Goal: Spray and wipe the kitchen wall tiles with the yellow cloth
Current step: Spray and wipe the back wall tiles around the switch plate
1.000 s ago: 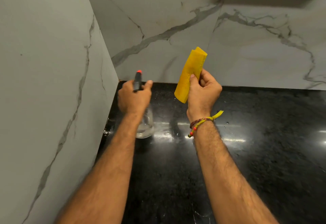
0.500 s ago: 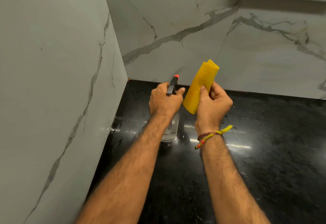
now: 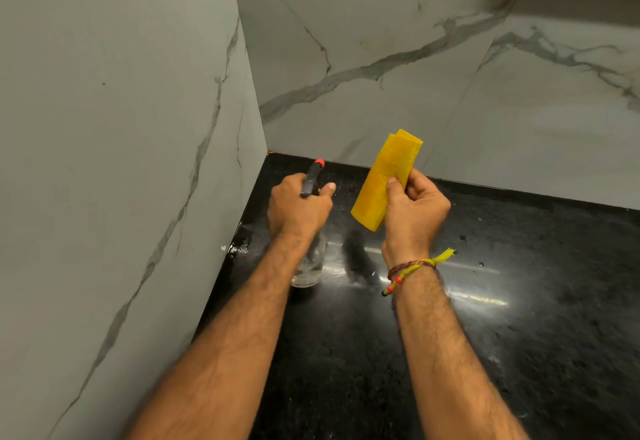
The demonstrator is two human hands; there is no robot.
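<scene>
Hands have drifted right along the corner over the last second, the left hand carrying the spray bottle away from the side wall tile and closer to the cloth. Its fingers are wrapped round the bottle's neck, the red-tipped nozzle rising above the knuckles and aimed at the back wall tile; the clear body hangs below the wrist, above the black granite countertop. The right hand pinches the folded yellow cloth, thumb pressed on its near face; the cloth stands upright, its top above the fingers and its lower end beside the palm, clear of both walls. No wet patch shows on the tiles, so spraying looks about to begin, with wiping yet to come.
</scene>
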